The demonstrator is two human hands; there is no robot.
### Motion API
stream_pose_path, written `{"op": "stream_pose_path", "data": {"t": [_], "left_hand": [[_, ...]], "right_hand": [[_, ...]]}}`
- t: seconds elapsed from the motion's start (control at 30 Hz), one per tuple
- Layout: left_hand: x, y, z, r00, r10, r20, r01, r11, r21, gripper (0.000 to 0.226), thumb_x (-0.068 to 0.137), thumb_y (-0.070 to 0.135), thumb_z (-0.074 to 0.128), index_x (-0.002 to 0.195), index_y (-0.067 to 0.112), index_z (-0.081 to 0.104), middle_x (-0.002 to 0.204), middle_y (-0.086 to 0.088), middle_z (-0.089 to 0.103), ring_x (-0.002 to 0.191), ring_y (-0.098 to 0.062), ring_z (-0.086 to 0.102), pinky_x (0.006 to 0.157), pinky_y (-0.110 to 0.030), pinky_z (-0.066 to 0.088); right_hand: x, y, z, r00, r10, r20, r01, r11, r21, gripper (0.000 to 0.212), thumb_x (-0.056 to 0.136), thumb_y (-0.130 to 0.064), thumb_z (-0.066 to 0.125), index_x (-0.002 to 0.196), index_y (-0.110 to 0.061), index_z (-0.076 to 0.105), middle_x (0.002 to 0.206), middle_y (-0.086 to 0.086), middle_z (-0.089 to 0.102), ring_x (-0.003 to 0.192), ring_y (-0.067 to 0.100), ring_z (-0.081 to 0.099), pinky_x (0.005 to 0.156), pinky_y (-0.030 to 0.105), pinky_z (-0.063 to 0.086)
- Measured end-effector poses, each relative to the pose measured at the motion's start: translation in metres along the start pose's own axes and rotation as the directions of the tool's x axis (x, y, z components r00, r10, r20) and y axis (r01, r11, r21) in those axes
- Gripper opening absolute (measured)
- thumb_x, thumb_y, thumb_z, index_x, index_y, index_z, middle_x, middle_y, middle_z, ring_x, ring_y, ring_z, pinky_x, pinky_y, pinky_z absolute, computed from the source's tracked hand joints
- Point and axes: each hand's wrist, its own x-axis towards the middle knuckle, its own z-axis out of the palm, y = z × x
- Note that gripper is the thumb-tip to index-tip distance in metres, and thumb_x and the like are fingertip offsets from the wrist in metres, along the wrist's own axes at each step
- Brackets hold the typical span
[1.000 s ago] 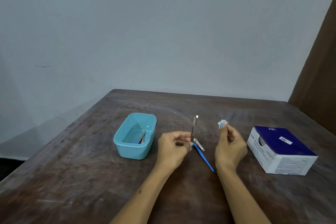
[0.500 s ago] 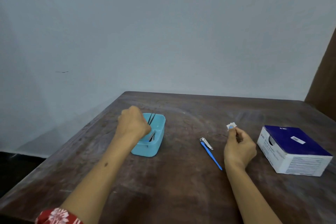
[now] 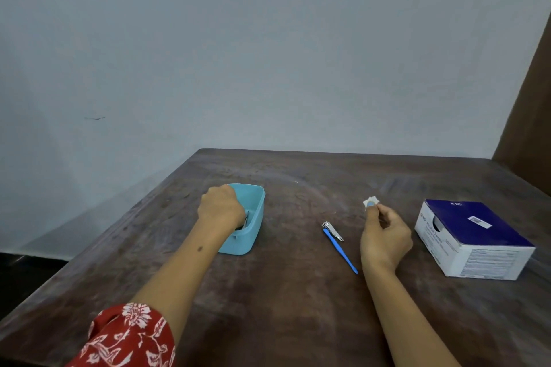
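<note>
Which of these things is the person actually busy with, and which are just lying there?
In use: left hand, reaching into the teal plastic tub, where a metal tool shows by the fingers; right hand, pinching a small white pad.
Lying about: nail clipper, blue stick tool beside it, blue-and-white box, all on the wooden table.

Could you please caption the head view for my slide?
Left hand in the blue tub, right hand pinching a white pad; nail clipper and blue stick lie between them.
</note>
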Motion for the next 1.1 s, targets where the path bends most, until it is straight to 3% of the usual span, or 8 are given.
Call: {"op": "stream_pose_path", "data": {"t": [0.1, 0.23, 0.4, 0.53, 0.67, 0.77, 0.9, 1.1], "left_hand": [[-0.003, 0.002, 0.0, 1.0, 0.017, 0.005, -0.017, 0.999, 0.03, 0.011, 0.082, 0.01, 0.06, 0.086, 0.005, 0.05, 0.071, -0.004, 0.047, 0.071, -0.018, 0.053, 0.059, -0.026, 0.045], [-0.018, 0.014, -0.01, 0.978, 0.12, -0.171, -0.1, 0.987, 0.123, 0.02, 0.08, -0.001, 0.061, 0.1, 0.002, 0.057, 0.106, -0.014, 0.061, 0.101, -0.029, 0.06, 0.071, -0.032, 0.047], [-0.05, 0.041, -0.019, 0.934, 0.238, -0.267, -0.217, 0.97, 0.105, 0.018, 0.082, -0.005, 0.053, 0.1, 0.0, 0.056, 0.11, -0.018, 0.059, 0.106, -0.034, 0.057, 0.08, -0.036, 0.048], [-0.077, 0.068, 0.011, 0.923, 0.351, -0.157, -0.358, 0.933, -0.018, 0.02, 0.087, 0.014, 0.059, 0.103, 0.003, 0.056, 0.114, -0.017, 0.058, 0.108, -0.034, 0.056, 0.082, -0.037, 0.047], [-0.085, 0.09, 0.047, 0.942, 0.334, 0.03, -0.329, 0.938, -0.111, 0.037, 0.08, 0.033, 0.072, 0.105, 0.008, 0.059, 0.114, -0.011, 0.06, 0.109, -0.028, 0.057, 0.081, -0.034, 0.048], [-0.081, 0.094, 0.062, 0.953, 0.297, 0.064, -0.286, 0.949, -0.133, 0.041, 0.077, 0.032, 0.073, 0.108, 0.01, 0.056, 0.118, -0.009, 0.057, 0.112, -0.027, 0.055, 0.085, -0.033, 0.048], [-0.071, 0.095, 0.064, 0.963, 0.258, 0.074, -0.247, 0.96, -0.133, 0.038, 0.079, 0.02, 0.069, 0.112, 0.009, 0.055, 0.122, -0.011, 0.055, 0.115, -0.028, 0.053, 0.088, -0.034, 0.048], [-0.055, 0.076, 0.054, 0.958, 0.268, 0.105, -0.262, 0.963, -0.066, 0.025, 0.083, 0.017, 0.066, 0.104, 0.007, 0.058, 0.112, -0.011, 0.061, 0.107, -0.026, 0.058, 0.079, -0.031, 0.048]], "right_hand": [[0.0, -0.001, 0.0, 1.0, 0.008, -0.001, -0.008, 1.0, -0.001, 0.021, 0.088, -0.024, 0.063, 0.1, -0.009, 0.071, 0.085, 0.0, 0.063, 0.081, 0.013, 0.057, 0.078, 0.029, 0.046], [0.0, -0.001, 0.0, 1.0, 0.016, 0.0, -0.016, 1.0, 0.007, 0.02, 0.088, -0.024, 0.063, 0.099, -0.01, 0.071, 0.084, 0.001, 0.064, 0.078, 0.012, 0.056, 0.076, 0.03, 0.046], [-0.001, -0.002, 0.0, 1.0, 0.027, 0.005, -0.027, 1.0, 0.012, 0.019, 0.088, -0.024, 0.063, 0.1, -0.011, 0.071, 0.082, -0.003, 0.062, 0.077, 0.01, 0.056, 0.074, 0.029, 0.046], [-0.001, -0.001, 0.0, 1.0, 0.031, 0.002, -0.031, 0.999, 0.026, 0.019, 0.087, -0.024, 0.063, 0.097, -0.01, 0.071, 0.075, -0.005, 0.059, 0.07, 0.008, 0.055, 0.073, 0.029, 0.046], [-0.001, -0.002, -0.001, 0.999, 0.04, 0.028, -0.042, 0.997, 0.072, 0.012, 0.082, -0.024, 0.068, 0.092, -0.017, 0.073, 0.07, -0.009, 0.063, 0.07, 0.01, 0.061, 0.081, 0.04, 0.053], [-0.002, 0.0, 0.0, 0.998, 0.033, 0.061, -0.041, 0.992, 0.122, 0.008, 0.081, -0.019, 0.068, 0.083, -0.026, 0.072, 0.068, -0.011, 0.065, 0.07, 0.016, 0.066, 0.079, 0.042, 0.055], [0.001, 0.001, 0.002, 0.995, 0.038, 0.088, -0.052, 0.987, 0.152, 0.023, 0.081, -0.012, 0.066, 0.073, -0.034, 0.065, 0.068, -0.011, 0.066, 0.072, 0.023, 0.068, 0.077, 0.041, 0.056], [0.006, 0.005, 0.009, 0.991, 0.052, 0.12, -0.072, 0.983, 0.168, 0.013, 0.081, -0.008, 0.065, 0.079, -0.02, 0.07, 0.071, -0.006, 0.068, 0.073, 0.023, 0.068, 0.074, 0.033, 0.054]]}}
